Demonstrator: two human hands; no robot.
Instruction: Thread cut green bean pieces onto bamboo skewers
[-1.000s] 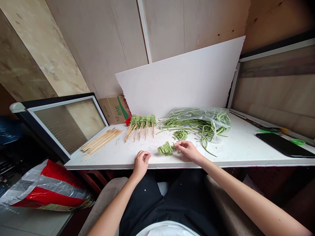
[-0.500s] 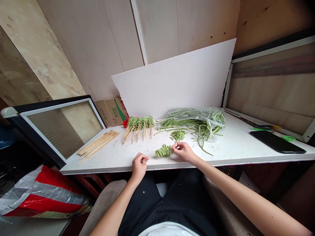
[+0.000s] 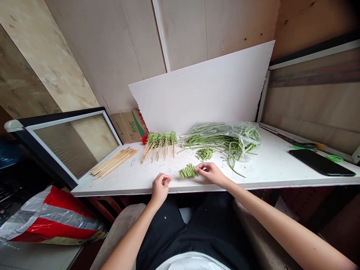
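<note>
A bean skewer [image 3: 188, 171] is held between the two hands just over the near edge of the desk [image 3: 157, 170], close to the middle of the person's reach. Its long axis runs left to right, nearly level with the desk's front edge, the right end set slightly farther from the body. The cut bean pieces sit crosswise to that line, packed side by side — their ends point roughly toward and away from the person, with a lean.

The left hand [image 3: 161, 185] has its thumb and fingers pinched together on the skewer's bare left end, where the thin stick shows only faintly. The right hand [image 3: 209, 172] grasps the right end of the bean row between thumb and fingers; whether they press on a piece or on the tip is too small to tell.

Just beyond lies a small heap of cut beans [image 3: 204, 153], and behind it a clear bag [image 3: 225, 131] of long beans spreads sideways. Farther left, a row of filled skewers [image 3: 161, 139] lies beans away, sticks toward the person. Loose sticks [image 3: 114, 165] lie at the left — slanting from near left to far right. A phone [image 3: 322, 162] rests on the right.
</note>
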